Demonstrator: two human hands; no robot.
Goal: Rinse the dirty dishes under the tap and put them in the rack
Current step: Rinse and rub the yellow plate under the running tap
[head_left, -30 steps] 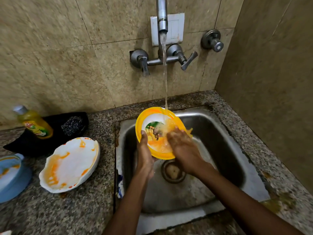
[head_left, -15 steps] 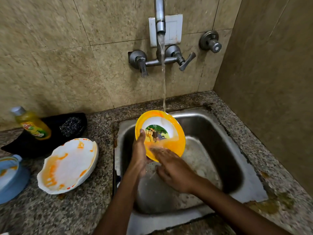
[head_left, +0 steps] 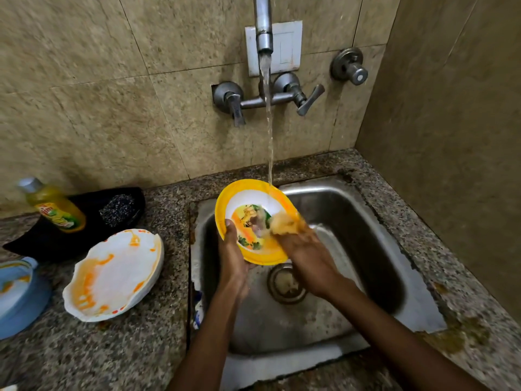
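The yellow plate (head_left: pixel 255 221) is held above the steel sink (head_left: pixel 375 235), at the basin's rear left, tilted so its face points toward the camera and slightly up; its upper rim sits under the water stream (head_left: pixel 270 131) falling from the tap (head_left: pixel 263 24). The plate's well carries a printed picture and streaks of orange residue.

Left hand (head_left: pixel 235 258): grip closed on the plate's lower left rim — thumb on the face, fingers behind and out of sight. Forearm rises from the lower edge of the view.

Right hand (head_left: pixel 307 249): laid on the plate's right side, fingertips blurred by motion; whether they are straight or curled cannot be told. Its forearm crosses the basin from the lower right.

The drain (head_left: pixel 286 283) lies just below the plate.

On the bench (head_left: pixel 127 348) left of the sink: a white plate (head_left: pixel 115 273) smeared orange, a blue dish (head_left: pixel 19 294) with orange traces at the frame edge, and — behind them — a yellow soap bottle (head_left: pixel 55 206) and a steel scrubber (head_left: pixel 118 210) on a black tray (head_left: pixel 56 238).
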